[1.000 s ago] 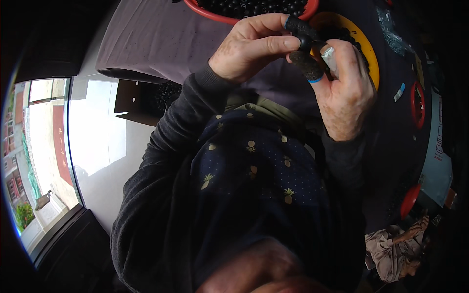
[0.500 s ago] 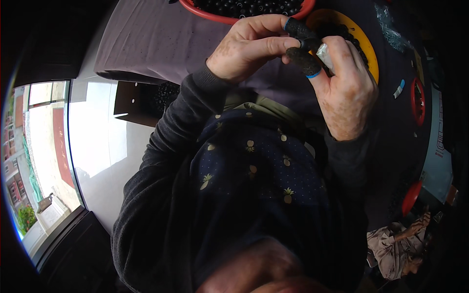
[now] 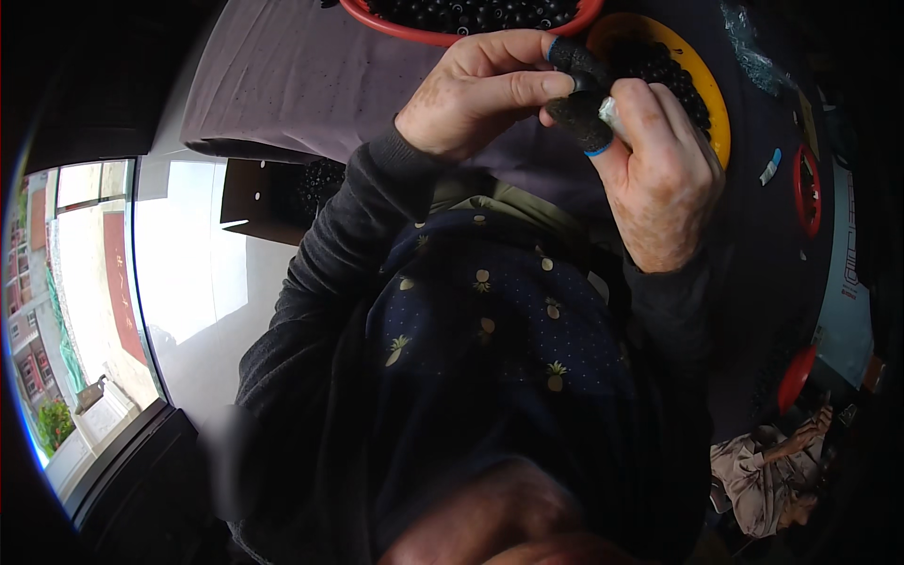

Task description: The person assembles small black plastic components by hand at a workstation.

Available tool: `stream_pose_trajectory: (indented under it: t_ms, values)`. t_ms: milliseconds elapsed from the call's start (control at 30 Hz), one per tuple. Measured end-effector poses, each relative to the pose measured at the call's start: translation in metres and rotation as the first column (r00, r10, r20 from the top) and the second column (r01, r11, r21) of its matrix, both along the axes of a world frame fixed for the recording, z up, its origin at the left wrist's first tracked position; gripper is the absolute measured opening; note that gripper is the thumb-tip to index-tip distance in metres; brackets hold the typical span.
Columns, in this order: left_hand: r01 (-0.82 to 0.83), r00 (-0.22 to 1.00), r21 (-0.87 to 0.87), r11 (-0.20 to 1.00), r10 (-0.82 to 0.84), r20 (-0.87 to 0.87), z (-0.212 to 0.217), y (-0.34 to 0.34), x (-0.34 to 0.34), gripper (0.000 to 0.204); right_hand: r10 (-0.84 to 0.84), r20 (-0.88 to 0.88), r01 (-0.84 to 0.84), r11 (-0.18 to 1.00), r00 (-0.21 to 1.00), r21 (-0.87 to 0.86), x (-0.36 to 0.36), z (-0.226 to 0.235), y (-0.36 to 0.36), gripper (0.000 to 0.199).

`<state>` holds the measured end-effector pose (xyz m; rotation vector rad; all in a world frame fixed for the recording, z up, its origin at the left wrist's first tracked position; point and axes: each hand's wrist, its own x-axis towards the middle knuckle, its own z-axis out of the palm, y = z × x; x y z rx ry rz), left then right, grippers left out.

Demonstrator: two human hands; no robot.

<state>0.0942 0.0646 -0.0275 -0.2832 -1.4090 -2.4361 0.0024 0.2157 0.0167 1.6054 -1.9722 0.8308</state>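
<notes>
My left hand [image 3: 468, 92] pinches a small dark round piece [image 3: 586, 89] between thumb and index finger; the fingers hide most of it. A black finger cot with a blue rim covers that index fingertip. Against the same piece presses the thumb of my right hand [image 3: 664, 174], which wears a similar black cot. The right fingers are curled around a small tool with a whitish wrapped handle [image 3: 612, 113]; its working end is hidden. Both hands meet in front of a yellow bowl [image 3: 718, 113] holding small black round pieces [image 3: 659, 71].
A red basin [image 3: 414, 38] full of black round pieces stands at the far edge. Clear plastic wrap [image 3: 753, 56], a small blue-and-white object [image 3: 770, 168] and a red dish [image 3: 807, 193] lie on the dark tablecloth [image 3: 282, 85] at right. An open box [image 3: 259, 198] sits lower left.
Both hands have shifted slightly left, still together, and the right fingers have closed in nearer to the left. A grey blur has appeared by my left sleeve.
</notes>
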Motion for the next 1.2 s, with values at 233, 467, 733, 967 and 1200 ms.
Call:
stream_pose_trajectory:
  t_ms: [233,467,733,967,1200]
  values:
    - [0.043,0.998,0.027,0.999,-0.042,-0.037,-0.0021,-0.0042,-0.0013,0.027,-0.053,0.034,0.051,0.998,0.998,0.032,-0.0004,0.0064,0.0049,0.026]
    - [0.022,1.0,0.022,1.0,-0.021,-0.012,-0.0007,-0.0032,0.0006,0.028,-0.045,0.064,0.041,0.997,0.997,0.061,0.0004,0.007,0.0016,0.028]
    - [0.035,0.999,0.014,0.999,-0.034,-0.032,-0.0015,-0.0046,0.0003,0.027,-0.059,0.027,0.056,0.994,0.998,0.089,0.0002,0.0069,0.0014,0.028]
    - [0.039,0.999,0.012,0.999,-0.038,-0.002,-0.0024,-0.0012,0.0008,0.026,-0.048,-0.008,0.048,0.997,0.999,0.052,-0.0003,0.0049,0.0014,0.027]
    - [0.067,0.998,-0.023,0.997,-0.067,0.021,-0.0039,-0.0024,0.0007,0.023,-0.03,-0.044,0.033,0.997,0.999,0.064,-0.0023,0.0084,0.0031,0.028]
